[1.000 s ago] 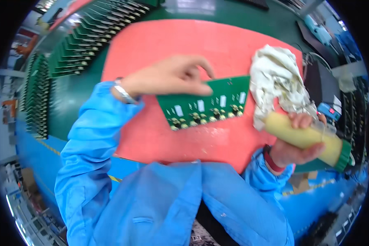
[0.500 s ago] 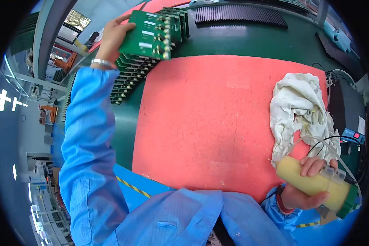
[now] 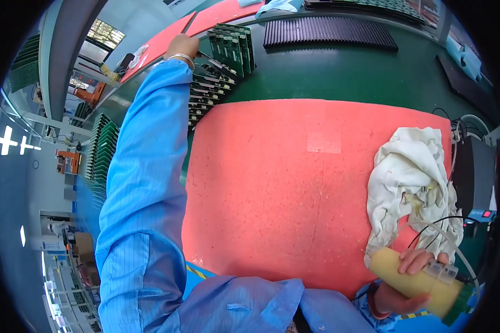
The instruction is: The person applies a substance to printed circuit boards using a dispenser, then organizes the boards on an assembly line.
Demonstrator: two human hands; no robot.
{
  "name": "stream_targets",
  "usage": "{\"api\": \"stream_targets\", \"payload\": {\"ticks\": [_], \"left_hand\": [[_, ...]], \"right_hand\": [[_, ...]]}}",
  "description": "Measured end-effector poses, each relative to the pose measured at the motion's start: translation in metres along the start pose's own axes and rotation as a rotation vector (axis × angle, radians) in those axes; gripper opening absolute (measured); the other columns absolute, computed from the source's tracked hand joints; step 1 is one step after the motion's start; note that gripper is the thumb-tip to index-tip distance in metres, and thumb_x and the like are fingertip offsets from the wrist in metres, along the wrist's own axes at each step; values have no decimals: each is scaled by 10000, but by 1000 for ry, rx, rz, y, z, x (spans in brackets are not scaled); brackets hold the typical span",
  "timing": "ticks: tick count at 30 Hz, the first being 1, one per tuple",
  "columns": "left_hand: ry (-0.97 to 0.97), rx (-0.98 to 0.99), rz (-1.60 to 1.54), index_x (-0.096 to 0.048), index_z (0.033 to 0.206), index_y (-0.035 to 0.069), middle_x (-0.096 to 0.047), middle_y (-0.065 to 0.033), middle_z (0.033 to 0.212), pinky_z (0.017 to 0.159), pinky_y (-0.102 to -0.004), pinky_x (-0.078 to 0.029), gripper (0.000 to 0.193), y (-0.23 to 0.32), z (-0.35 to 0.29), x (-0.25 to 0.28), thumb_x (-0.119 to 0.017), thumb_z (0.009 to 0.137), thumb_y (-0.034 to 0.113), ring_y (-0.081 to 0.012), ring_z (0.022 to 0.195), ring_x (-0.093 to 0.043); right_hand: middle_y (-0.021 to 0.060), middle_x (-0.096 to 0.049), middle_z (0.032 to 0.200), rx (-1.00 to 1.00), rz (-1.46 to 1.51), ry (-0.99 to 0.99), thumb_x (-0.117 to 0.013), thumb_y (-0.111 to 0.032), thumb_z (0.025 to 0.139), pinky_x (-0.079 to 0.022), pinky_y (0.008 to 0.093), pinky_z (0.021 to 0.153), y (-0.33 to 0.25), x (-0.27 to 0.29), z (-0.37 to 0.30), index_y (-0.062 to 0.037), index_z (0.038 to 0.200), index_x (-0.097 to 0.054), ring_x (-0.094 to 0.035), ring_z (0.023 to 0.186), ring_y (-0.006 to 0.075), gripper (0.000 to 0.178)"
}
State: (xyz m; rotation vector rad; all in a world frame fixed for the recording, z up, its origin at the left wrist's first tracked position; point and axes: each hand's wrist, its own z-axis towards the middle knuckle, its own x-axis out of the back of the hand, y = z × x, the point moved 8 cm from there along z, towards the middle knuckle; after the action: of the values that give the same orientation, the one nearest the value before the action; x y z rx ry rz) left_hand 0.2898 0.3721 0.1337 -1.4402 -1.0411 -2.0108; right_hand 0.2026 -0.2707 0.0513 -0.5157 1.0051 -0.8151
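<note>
While the left hand (image 3: 182, 46) reaches out at full stretch to the upper left, the row of green circuit boards (image 3: 231, 51) lies immediately to its right, so close that fingertips and board edges meet or nearly meet in the view. Its back faces the camera and its fingers are curled out of sight, so I cannot tell how far they are spread or whether they have hold of a board. These boards stand on edge, side by side, on the green surface (image 3: 311, 72), just past the upper left corner of the red mat (image 3: 272, 183). Their row runs slantwise, from near that corner up and to the right; the nearest board edge slopes from beside the fingers down to the right, across the row's line.

Of the two, the left hand is far nearer the boards. Well apart, at the lower right, the right hand (image 3: 397, 301) is closed around a yellow bottle (image 3: 422, 284), which lies tilted, its green cap (image 3: 459, 304) down to the right and its other end by the white cloth (image 3: 408, 166).
</note>
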Motion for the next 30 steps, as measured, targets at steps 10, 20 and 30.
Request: {"api": "stream_targets", "payload": {"ticks": [10,20,30], "left_hand": [[52,30,178,-688,877,47,-656,-114,947,809,-429,-388,299,-5,-3,-15,-464,753,202,-318,875,-587],[481,-388,107,-656,920,22,-641,-140,832,676,-402,-429,310,53,-61,16,-503,825,273,-251,713,-585],[-397,189,-1870,-545,873,-10,-574,-94,719,537,-274,-469,96,78,-133,-112,-521,860,83,-187,583,-541]], "right_hand": [[8,-437,754,-18,-5,7,-439,-546,821,-333,247,677,4,-1,0,-50,1229,-311,-417,645,87,655],[18,-437,770,-16,20,-24,-439,-541,820,-331,252,679,-1,-3,1,-61,1232,-309,-414,651,91,646],[17,-435,774,-13,-3,-27,-438,-526,831,-328,253,677,2,-3,-2,-61,1235,-309,-410,657,93,629]]}}
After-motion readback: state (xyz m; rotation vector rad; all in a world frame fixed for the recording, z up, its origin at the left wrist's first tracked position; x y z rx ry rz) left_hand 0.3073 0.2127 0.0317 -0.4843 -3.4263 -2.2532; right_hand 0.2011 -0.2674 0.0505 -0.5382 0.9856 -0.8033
